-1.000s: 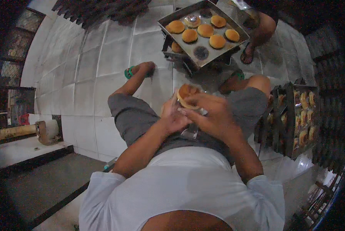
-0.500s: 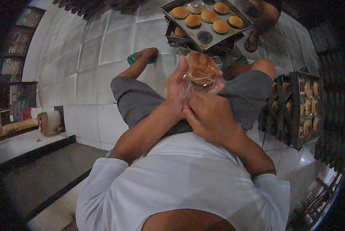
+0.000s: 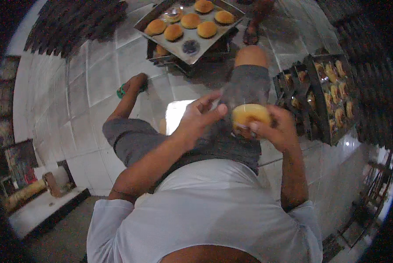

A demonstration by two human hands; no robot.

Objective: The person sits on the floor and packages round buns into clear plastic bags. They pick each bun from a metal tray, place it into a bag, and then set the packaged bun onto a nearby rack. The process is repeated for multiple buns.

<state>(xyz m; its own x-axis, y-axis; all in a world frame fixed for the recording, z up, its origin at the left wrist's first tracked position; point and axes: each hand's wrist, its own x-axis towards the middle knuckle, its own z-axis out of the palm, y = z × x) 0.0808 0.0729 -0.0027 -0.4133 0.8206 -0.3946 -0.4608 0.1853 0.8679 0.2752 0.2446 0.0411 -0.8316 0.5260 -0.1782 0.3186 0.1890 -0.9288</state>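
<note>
My right hand (image 3: pixel 280 128) grips a round golden bun (image 3: pixel 251 114) in clear plastic wrap, its thumb across the near side. To the left, my left hand (image 3: pixel 201 115) is empty, with thumb and fingers apart and pointing toward the bun. Both hands are over my lap. Beyond my knees, a metal tray (image 3: pixel 205 48) bears several round golden buns (image 3: pixel 190 21). One bun there, at the far left, looks wrapped in shiny plastic (image 3: pixel 173 15). A dark round patch marks the tray's near corner.
More trays (image 3: pixel 218 49) are stacked under the bun tray. At right, a tray of wrapped breads (image 3: pixel 334 94) stands beside other dark trays. Between my legs lies a bright white rectangle (image 3: pixel 178 113). A low white ledge (image 3: pixel 43 210) is at left. A person's foot (image 3: pixel 251 35) shows behind the trays.
The hands, together on the wrapped bun before, have parted. My right hand now holds the bun, further right and tipped over; my left hand has let go. The view has shifted rightward.
</note>
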